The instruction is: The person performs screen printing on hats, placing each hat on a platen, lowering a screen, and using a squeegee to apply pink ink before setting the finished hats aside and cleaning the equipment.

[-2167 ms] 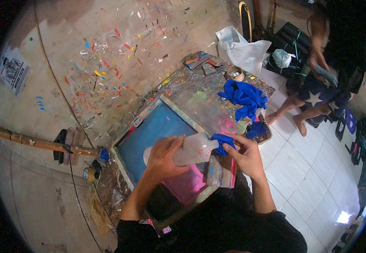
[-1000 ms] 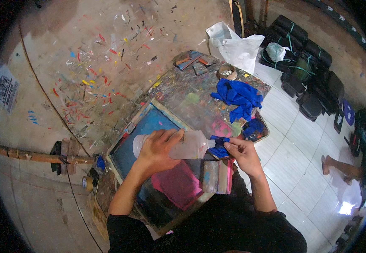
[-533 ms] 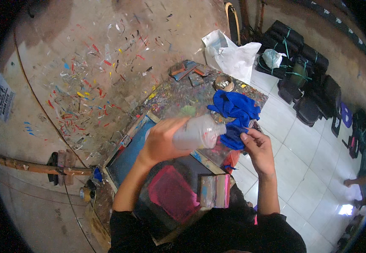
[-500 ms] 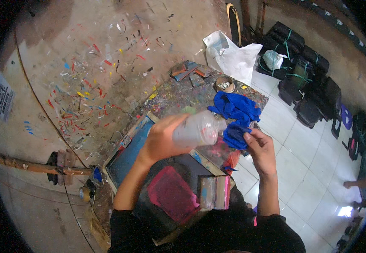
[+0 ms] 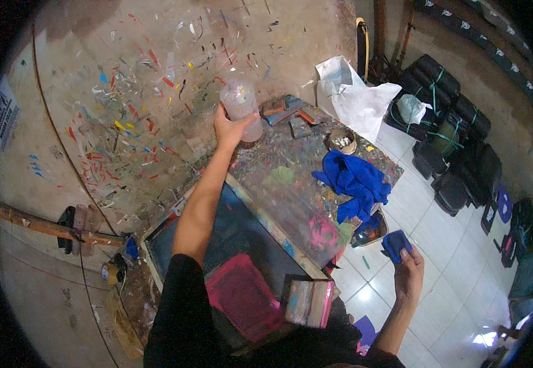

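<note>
My left hand (image 5: 232, 130) is wrapped round a clear plastic bottle (image 5: 240, 104), upright at the far left corner of the paint-stained table (image 5: 260, 168). Off the table's right side, above the tiled floor, my right hand (image 5: 409, 270) pinches a small folded blue cloth (image 5: 395, 245). A larger crumpled blue cloth (image 5: 355, 178) lies on the table's right part. Nearer to me rests a framed printing screen (image 5: 226, 227) with a pink-stained rectangle (image 5: 242, 297). A squeegee-like block with a pink edge (image 5: 309, 302) sits at its right corner.
A round tub (image 5: 342, 141) and scraper-like pieces (image 5: 285, 110) lie at the table's back. A tin (image 5: 370, 230) stands by its right edge. White sheeting (image 5: 355, 98) hangs behind. Black tied bundles (image 5: 438, 92) line the right wall. The paint-flecked wall (image 5: 137, 92) rises at left.
My left hand has carried the bottle away and left, from tilted beside the cloth to upright at the table's far corner. My right hand has moved right and nearer with the small blue cloth.
</note>
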Tool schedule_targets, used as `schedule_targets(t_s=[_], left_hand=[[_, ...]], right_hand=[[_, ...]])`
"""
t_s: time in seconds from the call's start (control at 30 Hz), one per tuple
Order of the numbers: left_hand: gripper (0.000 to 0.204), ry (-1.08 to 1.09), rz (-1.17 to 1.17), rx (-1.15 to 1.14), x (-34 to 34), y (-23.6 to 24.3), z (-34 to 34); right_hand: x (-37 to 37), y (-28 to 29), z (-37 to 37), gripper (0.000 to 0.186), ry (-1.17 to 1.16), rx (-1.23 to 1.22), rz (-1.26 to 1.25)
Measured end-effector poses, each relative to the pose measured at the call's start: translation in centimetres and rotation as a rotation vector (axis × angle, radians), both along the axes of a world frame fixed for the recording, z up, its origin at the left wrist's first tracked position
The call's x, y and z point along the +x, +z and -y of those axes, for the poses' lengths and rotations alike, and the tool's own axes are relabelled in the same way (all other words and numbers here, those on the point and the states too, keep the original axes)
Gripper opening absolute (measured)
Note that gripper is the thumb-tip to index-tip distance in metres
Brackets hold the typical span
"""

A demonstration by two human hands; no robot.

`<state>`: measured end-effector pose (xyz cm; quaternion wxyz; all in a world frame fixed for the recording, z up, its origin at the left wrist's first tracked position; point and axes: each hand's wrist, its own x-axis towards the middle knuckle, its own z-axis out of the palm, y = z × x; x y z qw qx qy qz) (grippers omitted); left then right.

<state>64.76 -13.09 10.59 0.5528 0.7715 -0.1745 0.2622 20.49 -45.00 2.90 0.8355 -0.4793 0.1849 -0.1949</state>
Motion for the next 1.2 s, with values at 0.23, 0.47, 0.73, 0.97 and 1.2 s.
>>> schedule_targets(t_s=[0.23,0.47,0.73,0.97,1.2], left_hand=[[0.092,0.271,-0.168,0.066,4.9,-7.9,-0.8],[0.091,0.22,-0.23,0.142,2.0,-6.9,-2.7],[0.042,-0.005,-0.107,0.257,-28.0,-3.3,-1.9],[0.034,-0.159,-0.895,0.435,-42.6,-4.8,0.4],[0.036,-0.113,-0.826,0.239,-44.5,-5.6,1.9]], right_hand=[[-3.0,-1.0,0.6,0.041,-0.088,0.06,-0.083],[-2.8,-0.3,-0.7,0.04,-0.093,0.199,0.047],[-4.7,-2.0,-3.0,0.017,0.064,0.299,0.098],[-3.6,-0.1,-7.8,0.02,0.43,-0.485,-0.331],[-2.1,2.6,-10.7,0.025,0.249,-0.821,-0.256]])
